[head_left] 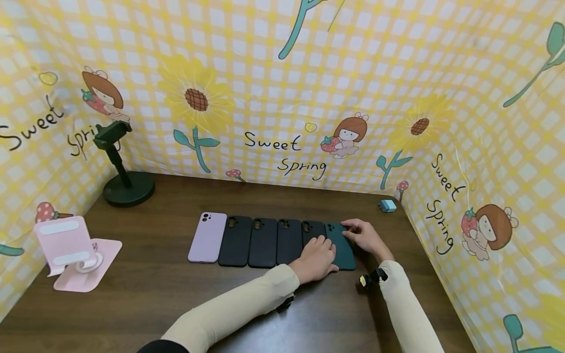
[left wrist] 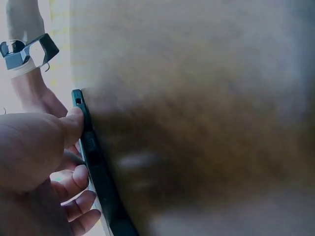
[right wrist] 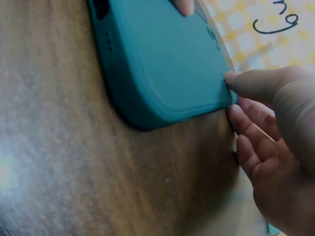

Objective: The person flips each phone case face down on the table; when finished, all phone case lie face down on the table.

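Dark teal phone case (head_left: 342, 247) at the right end of a row of six on a brown wooden table (head_left: 154, 294), flat and face down, camera cut-out toward the wall. Left hand (head_left: 319, 259) laid over its near left part, also covering the lower part of the neighbouring black case (head_left: 311, 231); thumb tip pressed to the teal case's edge in the left wrist view, other fingers loosely curled alongside, not closed round it. Right hand (head_left: 364, 237) at the case's far right corner, fingertips (right wrist: 239, 81) touching its rim in the right wrist view, remaining fingers bent beside the edge, nothing grasped outright. Cream sleeves on both forearms, wrist cameras strapped on.

Left of the teal case, side by side: four black cases, the nearest partly under the left hand, then three more (head_left: 263, 241), and last a lilac case (head_left: 207, 237) at the row's left end. Pink phone stand (head_left: 70, 252) near the table's left edge; dark green clamp stand (head_left: 125, 184) in the far left corner; small blue charger plug (head_left: 388, 206) by the back wall at right.

Yellow gingham backdrop (head_left: 282, 73) on three sides, printed with sunflowers, cartoon girls holding strawberries, and "Sweet Spring" in black script, repeated on each panel.
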A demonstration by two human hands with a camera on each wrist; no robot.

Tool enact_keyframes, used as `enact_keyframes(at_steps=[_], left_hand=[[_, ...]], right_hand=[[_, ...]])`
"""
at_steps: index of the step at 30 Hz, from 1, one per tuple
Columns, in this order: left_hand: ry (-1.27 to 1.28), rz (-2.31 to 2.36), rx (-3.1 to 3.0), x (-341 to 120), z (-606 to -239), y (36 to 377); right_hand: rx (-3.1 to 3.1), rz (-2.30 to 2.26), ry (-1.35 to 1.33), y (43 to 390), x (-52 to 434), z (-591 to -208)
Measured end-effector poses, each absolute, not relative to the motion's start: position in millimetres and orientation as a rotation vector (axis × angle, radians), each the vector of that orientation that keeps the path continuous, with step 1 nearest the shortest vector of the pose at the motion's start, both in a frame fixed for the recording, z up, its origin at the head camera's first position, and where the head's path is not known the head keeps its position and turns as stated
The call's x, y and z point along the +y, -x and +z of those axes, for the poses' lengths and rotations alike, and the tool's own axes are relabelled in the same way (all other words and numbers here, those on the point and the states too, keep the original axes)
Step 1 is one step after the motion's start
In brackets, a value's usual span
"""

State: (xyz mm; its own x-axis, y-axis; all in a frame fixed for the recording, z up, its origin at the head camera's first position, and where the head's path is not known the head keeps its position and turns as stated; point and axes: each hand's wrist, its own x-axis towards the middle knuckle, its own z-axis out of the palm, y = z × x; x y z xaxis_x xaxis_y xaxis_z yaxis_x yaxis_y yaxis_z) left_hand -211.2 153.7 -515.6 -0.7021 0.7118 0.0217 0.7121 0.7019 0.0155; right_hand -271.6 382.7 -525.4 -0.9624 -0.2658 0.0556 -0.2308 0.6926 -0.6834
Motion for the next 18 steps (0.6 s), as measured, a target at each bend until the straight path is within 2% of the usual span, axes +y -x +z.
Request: enact_keyframes(at_steps=[5,12,18], left_hand=[[1.211,-0.025,-2.931,155,-514,211],[1.213,-0.021,-2.927,157,-516,214],[1.233,-0.043,-2.927,151,-515,218]], right_hand=[[2.931,-0.970,0.611,270,375,-525],[2.911,-0.860,0.514,274,366,-522],[2.880,-0.829,0.569,280,368,-519]])
